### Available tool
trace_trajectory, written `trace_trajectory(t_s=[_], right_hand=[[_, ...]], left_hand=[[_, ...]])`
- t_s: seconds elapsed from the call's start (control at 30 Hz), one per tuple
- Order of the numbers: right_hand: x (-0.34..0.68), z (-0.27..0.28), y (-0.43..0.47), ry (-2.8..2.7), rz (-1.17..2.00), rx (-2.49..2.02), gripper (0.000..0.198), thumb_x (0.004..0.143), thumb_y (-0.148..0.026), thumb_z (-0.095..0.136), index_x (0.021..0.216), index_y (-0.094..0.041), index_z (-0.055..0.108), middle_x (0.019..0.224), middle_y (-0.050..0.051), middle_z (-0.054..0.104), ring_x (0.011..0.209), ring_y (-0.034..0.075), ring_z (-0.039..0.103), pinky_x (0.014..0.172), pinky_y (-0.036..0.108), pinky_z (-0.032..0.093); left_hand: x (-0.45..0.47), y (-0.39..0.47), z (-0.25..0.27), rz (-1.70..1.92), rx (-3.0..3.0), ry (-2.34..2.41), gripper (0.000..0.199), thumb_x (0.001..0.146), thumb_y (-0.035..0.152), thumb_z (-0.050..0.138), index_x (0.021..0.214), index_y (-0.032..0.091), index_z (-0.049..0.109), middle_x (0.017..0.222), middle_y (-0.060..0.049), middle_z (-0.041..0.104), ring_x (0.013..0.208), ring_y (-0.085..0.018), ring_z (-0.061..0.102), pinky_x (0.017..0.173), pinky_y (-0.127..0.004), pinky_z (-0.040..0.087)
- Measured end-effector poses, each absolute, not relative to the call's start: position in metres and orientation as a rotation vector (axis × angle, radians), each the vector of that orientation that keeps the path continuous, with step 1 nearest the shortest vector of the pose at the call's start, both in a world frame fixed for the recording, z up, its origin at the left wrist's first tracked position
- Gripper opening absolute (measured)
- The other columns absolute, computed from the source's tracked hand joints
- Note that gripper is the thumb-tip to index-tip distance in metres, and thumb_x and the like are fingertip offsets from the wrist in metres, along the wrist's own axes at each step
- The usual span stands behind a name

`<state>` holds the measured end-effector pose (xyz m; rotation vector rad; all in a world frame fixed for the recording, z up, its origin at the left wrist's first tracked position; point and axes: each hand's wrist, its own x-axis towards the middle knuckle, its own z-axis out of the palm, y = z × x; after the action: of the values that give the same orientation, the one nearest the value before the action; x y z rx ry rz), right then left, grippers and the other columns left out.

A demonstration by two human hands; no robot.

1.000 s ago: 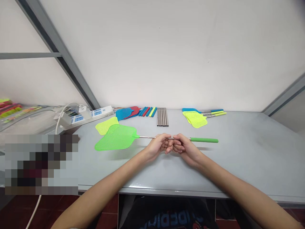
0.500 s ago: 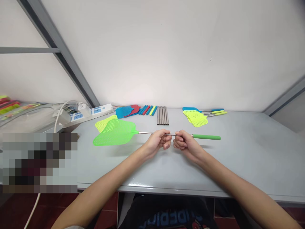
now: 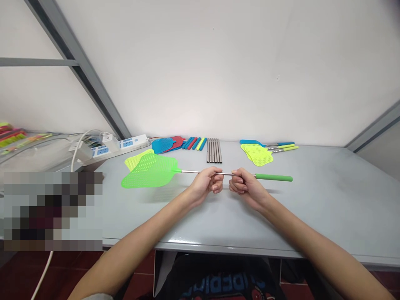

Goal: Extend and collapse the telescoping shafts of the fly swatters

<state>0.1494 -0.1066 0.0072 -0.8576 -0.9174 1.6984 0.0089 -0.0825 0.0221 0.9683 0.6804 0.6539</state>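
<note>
A green fly swatter point(image 3: 153, 171) is held level above the grey table, its perforated head to the left and its green handle to the right. My left hand point(image 3: 210, 182) is closed round the thin metal rod on the head's side. Further along the same rod, near the handle, my right hand point(image 3: 245, 185) grips it with curled fingers. A short stretch of bare rod shows between the two hands. Behind them, several metal tubes point(image 3: 214, 151) lie side by side on the table.
Loose blue and red swatter heads point(image 3: 164, 145), a yellow head point(image 3: 134, 160) and coloured handle grips point(image 3: 194, 143) lie at the back left. Fly swatters point(image 3: 259, 154) with yellow and blue heads lie back right. A white power strip point(image 3: 126, 144) with plugs borders the left.
My hands have moved slightly apart, showing more rod between them. The green handle has shifted a little to the right.
</note>
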Motion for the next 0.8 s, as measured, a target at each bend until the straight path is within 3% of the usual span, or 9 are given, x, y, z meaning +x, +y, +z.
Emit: trace_trajectory(t_s=[0.8], right_hand=[[0.1534,0.0088,-0.1067,-0.944,1.679,-0.836,0.034,0.075,-0.026,0.042,0.044,-0.019,0.028,0.034,-0.007,0.016,0.039,0.008,0.015,0.046,0.026,0.019]], left_hand=[[0.0028,-0.0793,0.0315,0.685,0.953,0.725,0.029,0.075,0.021,0.036,0.048,0.019,0.027,0.039,0.007,0.022,0.032,-0.006,0.025,0.038,-0.021,0.025]])
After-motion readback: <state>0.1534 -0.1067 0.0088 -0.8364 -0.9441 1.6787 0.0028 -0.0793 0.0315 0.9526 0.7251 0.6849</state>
